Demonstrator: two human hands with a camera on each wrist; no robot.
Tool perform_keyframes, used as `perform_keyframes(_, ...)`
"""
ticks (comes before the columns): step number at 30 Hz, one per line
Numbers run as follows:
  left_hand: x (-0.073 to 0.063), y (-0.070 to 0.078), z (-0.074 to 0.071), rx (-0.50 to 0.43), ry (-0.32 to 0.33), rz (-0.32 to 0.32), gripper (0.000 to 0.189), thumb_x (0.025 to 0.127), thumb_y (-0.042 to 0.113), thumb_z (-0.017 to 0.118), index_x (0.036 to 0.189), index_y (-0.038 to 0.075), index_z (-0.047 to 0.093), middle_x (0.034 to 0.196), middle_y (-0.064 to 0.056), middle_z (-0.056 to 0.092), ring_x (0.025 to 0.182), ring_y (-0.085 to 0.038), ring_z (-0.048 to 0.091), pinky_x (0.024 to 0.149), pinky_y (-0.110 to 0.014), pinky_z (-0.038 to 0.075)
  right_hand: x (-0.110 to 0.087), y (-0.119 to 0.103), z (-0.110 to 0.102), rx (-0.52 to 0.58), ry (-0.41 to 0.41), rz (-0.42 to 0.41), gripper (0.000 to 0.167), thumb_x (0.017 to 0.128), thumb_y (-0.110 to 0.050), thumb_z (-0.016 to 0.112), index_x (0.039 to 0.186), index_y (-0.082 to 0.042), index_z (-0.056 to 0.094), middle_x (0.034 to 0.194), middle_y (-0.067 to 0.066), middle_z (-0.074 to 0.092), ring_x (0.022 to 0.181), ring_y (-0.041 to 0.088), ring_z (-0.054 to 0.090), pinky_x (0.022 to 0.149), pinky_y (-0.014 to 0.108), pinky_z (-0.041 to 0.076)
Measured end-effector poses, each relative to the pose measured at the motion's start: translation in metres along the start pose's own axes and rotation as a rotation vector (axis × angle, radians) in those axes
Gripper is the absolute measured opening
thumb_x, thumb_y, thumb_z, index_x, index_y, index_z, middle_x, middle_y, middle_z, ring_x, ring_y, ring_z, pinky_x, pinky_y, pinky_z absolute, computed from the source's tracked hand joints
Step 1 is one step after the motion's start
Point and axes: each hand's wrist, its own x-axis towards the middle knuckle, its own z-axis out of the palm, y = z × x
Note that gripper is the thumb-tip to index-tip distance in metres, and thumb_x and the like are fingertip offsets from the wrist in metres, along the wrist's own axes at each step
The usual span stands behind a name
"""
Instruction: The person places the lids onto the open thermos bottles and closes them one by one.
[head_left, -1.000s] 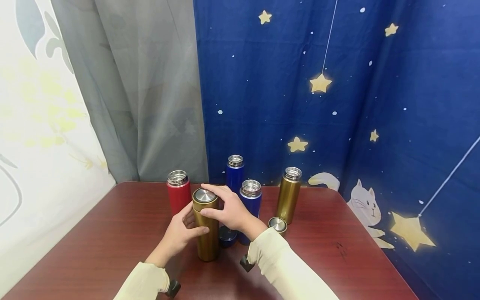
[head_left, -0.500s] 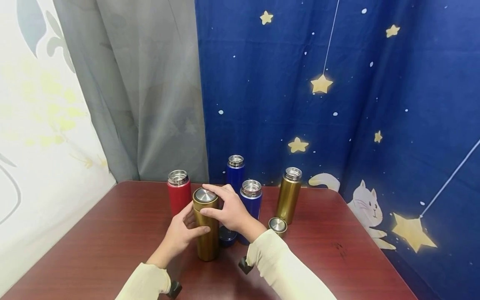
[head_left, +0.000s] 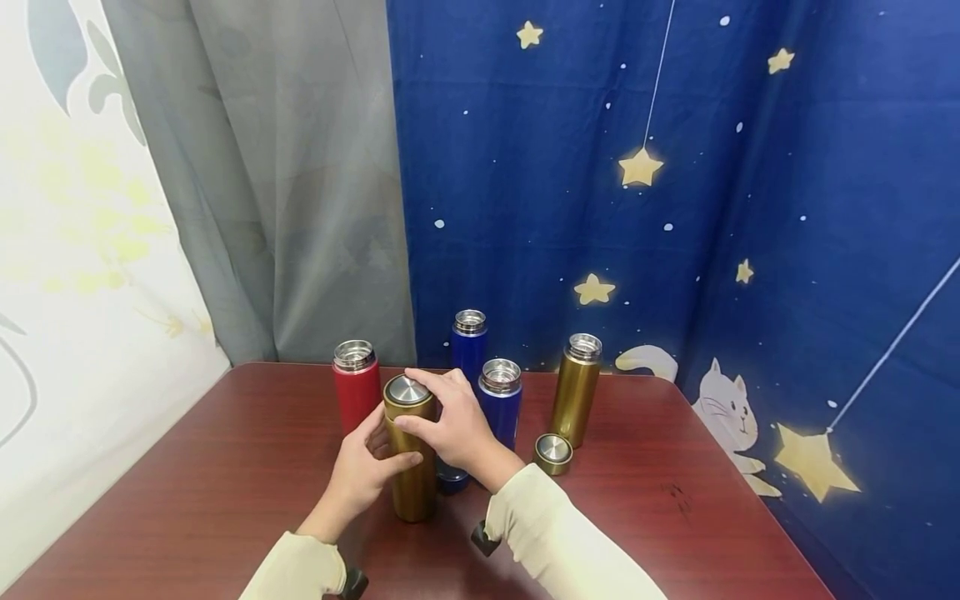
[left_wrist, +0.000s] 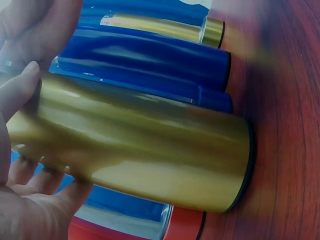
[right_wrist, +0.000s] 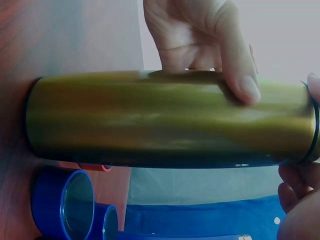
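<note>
A gold thermos (head_left: 414,493) stands upright on the table with its gold lid (head_left: 407,390) on, its steel top facing up. My left hand (head_left: 356,468) grips the body from the left, thumb in front and fingers behind, as the left wrist view also shows. From the right, my right hand (head_left: 459,427) holds the lid, thumb at its near side and fingers over the far edge. In the right wrist view, the right fingers (right_wrist: 298,186) lie around the lid end of the thermos (right_wrist: 165,120).
Lidless bottles stand behind: red (head_left: 356,392), near blue (head_left: 501,408), far blue (head_left: 468,350) and gold (head_left: 577,396). A loose gold lid (head_left: 553,454) lies before the gold one. Blue lids (right_wrist: 47,202) sit close behind the thermos; curtains (head_left: 525,167) hang beyond the table.
My right hand has shifted slightly at the lid, its wrist moving a little left, so the loose gold lid shows more fully. The thermos and left hand stay put.
</note>
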Motion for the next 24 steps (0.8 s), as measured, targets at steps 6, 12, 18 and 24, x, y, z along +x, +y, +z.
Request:
perform_keyframes(6,-0.005,0.003,0.007,0.010,0.079,0.027,0.088,0.074,0.002,0.083,0.149,0.007,0.038,0.138,-0.015,0.053,0.112,-0.011,0.061,0.089,-0.022,0.050,-0.002,-0.003,0.006,-0.009,0.079,-0.019,0.057,0.082,-0.036,0.076,0.132,-0.014,0.061,0.114,0.000,0.068,0.095,0.014,0.047,0.081,0.032,0.043)
perform_keyframes(12,-0.008,0.012,0.016,0.075,0.162,0.019,0.089,0.073,0.003,0.085,0.149,0.007,0.039,0.136,-0.013,0.056,0.113,-0.024,0.061,0.089,-0.023,0.050,-0.003,-0.005,0.008,-0.023,0.118,-0.016,0.055,0.081,-0.036,0.076,0.130,-0.013,0.063,0.114,0.000,0.068,0.095,0.015,0.047,0.081,0.032,0.043)
perform_keyframes(18,-0.009,0.007,0.020,0.121,0.211,0.047,0.089,0.073,0.012,0.087,0.148,0.010,0.040,0.134,-0.013,0.057,0.112,-0.026,0.062,0.090,-0.028,0.050,-0.005,-0.005,0.011,-0.040,0.170,-0.048,0.055,0.080,-0.036,0.078,0.128,-0.012,0.064,0.111,0.000,0.069,0.093,0.015,0.048,0.079,0.031,0.043)
perform_keyframes(24,-0.009,0.016,0.020,0.128,0.197,0.019,0.090,0.072,0.009,0.087,0.148,0.007,0.039,0.136,-0.014,0.055,0.113,-0.026,0.061,0.091,-0.035,0.050,-0.006,-0.006,0.010,-0.051,0.180,-0.044,0.057,0.079,-0.036,0.079,0.128,-0.012,0.064,0.115,0.000,0.069,0.091,0.016,0.048,0.080,0.032,0.043)
